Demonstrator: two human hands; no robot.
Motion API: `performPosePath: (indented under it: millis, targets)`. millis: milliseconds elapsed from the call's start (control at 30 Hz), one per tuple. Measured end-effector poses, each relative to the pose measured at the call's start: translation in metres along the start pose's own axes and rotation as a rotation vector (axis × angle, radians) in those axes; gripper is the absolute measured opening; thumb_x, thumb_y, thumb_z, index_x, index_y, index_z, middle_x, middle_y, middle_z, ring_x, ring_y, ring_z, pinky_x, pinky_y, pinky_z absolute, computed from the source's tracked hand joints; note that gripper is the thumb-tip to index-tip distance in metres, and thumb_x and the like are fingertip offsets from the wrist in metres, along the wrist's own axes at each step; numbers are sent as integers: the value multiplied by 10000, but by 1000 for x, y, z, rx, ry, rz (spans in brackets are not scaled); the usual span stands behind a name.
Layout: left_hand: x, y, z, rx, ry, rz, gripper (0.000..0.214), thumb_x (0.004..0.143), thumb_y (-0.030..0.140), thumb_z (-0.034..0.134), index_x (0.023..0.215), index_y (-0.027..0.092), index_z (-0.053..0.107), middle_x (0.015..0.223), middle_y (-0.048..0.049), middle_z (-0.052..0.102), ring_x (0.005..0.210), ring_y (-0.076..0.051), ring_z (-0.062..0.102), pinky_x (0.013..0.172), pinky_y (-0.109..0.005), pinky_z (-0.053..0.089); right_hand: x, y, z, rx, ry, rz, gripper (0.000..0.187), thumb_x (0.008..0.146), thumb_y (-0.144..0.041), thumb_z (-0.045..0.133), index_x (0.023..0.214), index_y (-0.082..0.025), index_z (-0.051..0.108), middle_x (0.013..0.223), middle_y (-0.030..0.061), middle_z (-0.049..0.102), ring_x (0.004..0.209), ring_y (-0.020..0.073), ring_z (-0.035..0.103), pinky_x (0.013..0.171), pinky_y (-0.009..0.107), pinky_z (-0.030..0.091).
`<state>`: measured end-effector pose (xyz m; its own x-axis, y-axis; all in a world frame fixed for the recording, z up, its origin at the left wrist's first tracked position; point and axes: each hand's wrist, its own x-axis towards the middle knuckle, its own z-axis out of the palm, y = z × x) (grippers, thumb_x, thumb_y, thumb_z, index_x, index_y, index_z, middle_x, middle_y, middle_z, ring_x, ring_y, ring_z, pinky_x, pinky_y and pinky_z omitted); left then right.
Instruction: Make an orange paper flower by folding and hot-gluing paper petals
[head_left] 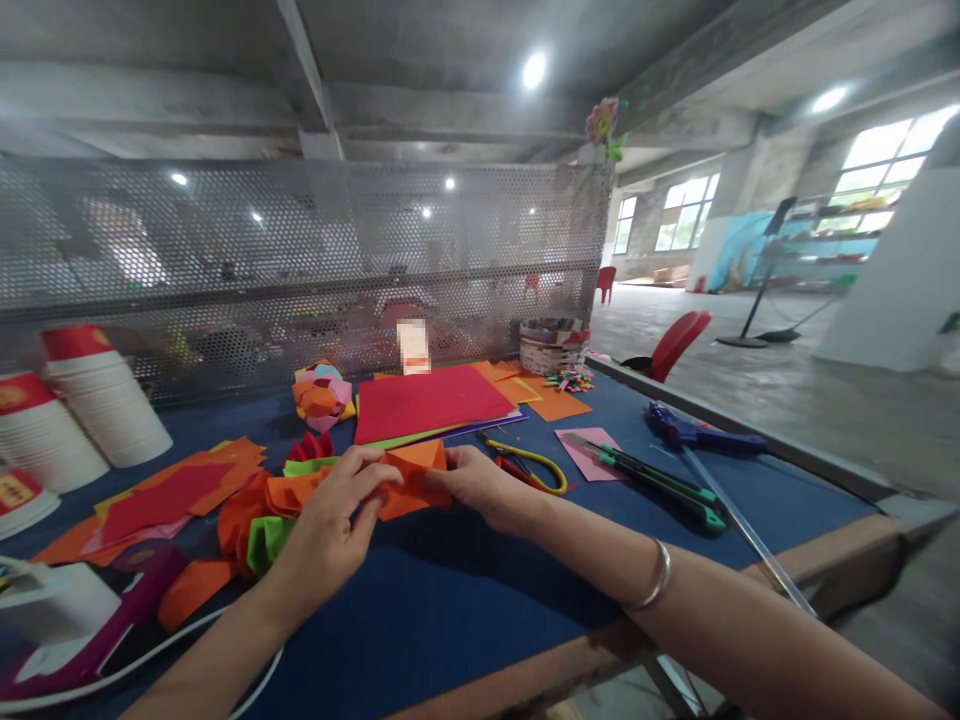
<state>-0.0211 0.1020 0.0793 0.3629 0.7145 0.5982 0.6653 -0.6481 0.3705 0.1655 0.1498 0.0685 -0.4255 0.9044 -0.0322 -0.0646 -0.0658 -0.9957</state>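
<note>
A folded piece of orange paper (417,463) is held between my two hands, just above the blue tabletop. My left hand (341,515) grips its left side with bent fingers. At its right edge, my right hand (484,487) pinches the paper between thumb and fingers; a silver bangle circles that wrist. Beside my left hand lie crumpled and folded orange and green papers (266,525). Scissors with yellow and red handles (536,470) rest just beyond my right hand. Behind the held paper is a stack of coloured sheets topped by a red sheet (435,400).
Stacked paper cups (112,400) stand at left, near a white plug adapter (56,600) and cable. On the right lie a green-black utility knife (667,485) on pink paper and a blue glue gun (697,435) with a long clear stick. A woven basket (555,348) stands before the mesh partition (300,250).
</note>
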Motion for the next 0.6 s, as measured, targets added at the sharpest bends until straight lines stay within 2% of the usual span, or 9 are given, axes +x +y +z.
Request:
performPosePath:
  millis: [67, 167, 267, 333, 467, 600]
  targets:
    - [0, 0, 0, -27, -46, -2, 289, 904, 166, 440, 1011, 262, 690, 1131, -70, 585, 1044, -211, 597, 926, -324, 473, 1, 3, 1, 25, -49, -28, 291, 620, -365, 823, 774, -143, 714, 684, -12, 658, 594, 91, 539, 584, 207, 414]
    - [1, -2, 0, -87, -81, -35, 350, 917, 183, 428, 1145, 293, 670, 1213, -69, 587, 1154, -219, 570, 1018, -358, 436, 1, 6, 1, 33, -112, -41, 347, 586, -367, 834, 819, -137, 718, 744, 4, 687, 695, 133, 609, 704, 250, 474]
    - [1, -5, 1, -158, -69, -118, 408, 907, 230, 478, 1296, 291, 586, 1335, -68, 577, 1294, -231, 489, 1122, -396, 342, 1, 9, 0, -48, -159, -53, 300, 633, -358, 793, 801, -130, 694, 743, 10, 673, 680, 131, 594, 682, 251, 461]
    - [3, -7, 1, -237, -62, -191, 445, 881, 260, 526, 1325, 255, 567, 1382, -78, 566, 1336, -238, 456, 1153, -410, 297, 1, 11, -1, -142, -174, -101, 248, 682, -338, 749, 801, -130, 684, 739, 6, 658, 652, 116, 557, 631, 231, 427]
    - [7, -7, 0, -454, -42, -353, 482, 787, 307, 627, 1253, 187, 624, 1372, -113, 584, 1317, -273, 485, 1146, -431, 312, 2, 12, -2, -258, -167, -168, 207, 734, -322, 697, 798, -126, 679, 724, -6, 640, 637, 106, 521, 595, 212, 389]
    - [10, -2, -1, -571, 6, -461, 465, 698, 371, 713, 1120, 178, 686, 1262, -119, 658, 1226, -295, 564, 1106, -423, 372, 2, 11, -2, -315, -162, -184, 207, 758, -323, 675, 796, -120, 687, 728, 0, 646, 647, 117, 532, 592, 214, 401]
